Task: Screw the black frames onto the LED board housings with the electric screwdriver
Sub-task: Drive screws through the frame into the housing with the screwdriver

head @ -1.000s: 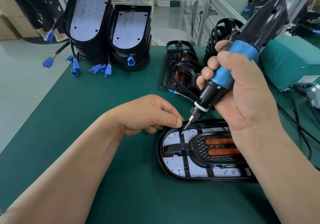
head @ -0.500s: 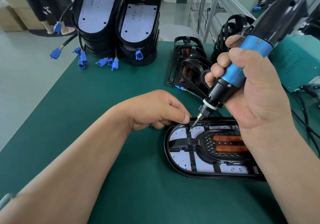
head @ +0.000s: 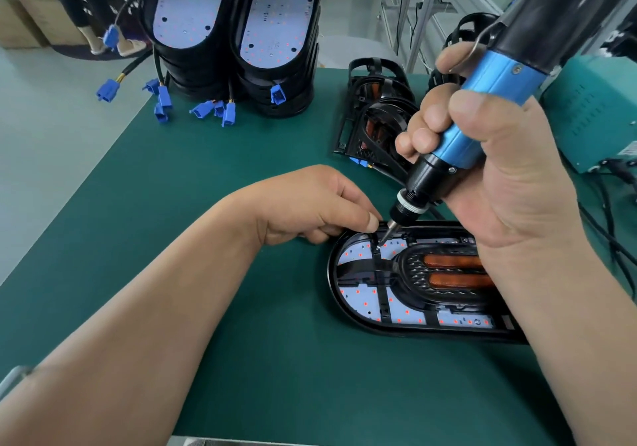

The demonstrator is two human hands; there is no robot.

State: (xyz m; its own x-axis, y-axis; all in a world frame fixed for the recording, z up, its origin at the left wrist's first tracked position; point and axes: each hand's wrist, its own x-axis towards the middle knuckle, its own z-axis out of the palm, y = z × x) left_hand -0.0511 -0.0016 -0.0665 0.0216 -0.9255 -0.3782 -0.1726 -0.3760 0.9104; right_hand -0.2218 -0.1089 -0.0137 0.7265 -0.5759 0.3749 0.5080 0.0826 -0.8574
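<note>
- Work piece: one LED board housing (head: 344,314) lies flat on the green surface (head: 206,187) at 4 o'clock in the view, with a black frame (head: 362,268) seated inside it over the LED board
- Progress: the bit tip (head: 382,244) of the electric screwdriver (head: 482,114) meets the frame at a fixing point near the housing's 10 o'clock corner; judged from this, one screw is being driven. The heads of any others are too small to make out, so the count done on this unit cannot be told
- Work left: two stacks of housings (head: 275,42) without frames stand at 11 to 12 o'clock, blue connectors (head: 227,113) trailing from them, and loose frames (head: 375,114) lie at 1 o'clock; by this showing, most of the batch is yet to be fitted
- Right hand (head: 517,187): wrapped closed around the blue barrel of the screwdriver, thumb on top, the tool tilted with its tail toward 1 o'clock
- Left hand (head: 310,204): fingers curled, thumb and forefinger tips drawn together at the housing's rim, just beside the bit at its 9 o'clock; whether they pinch a screw or only steady the frame cannot be told
</note>
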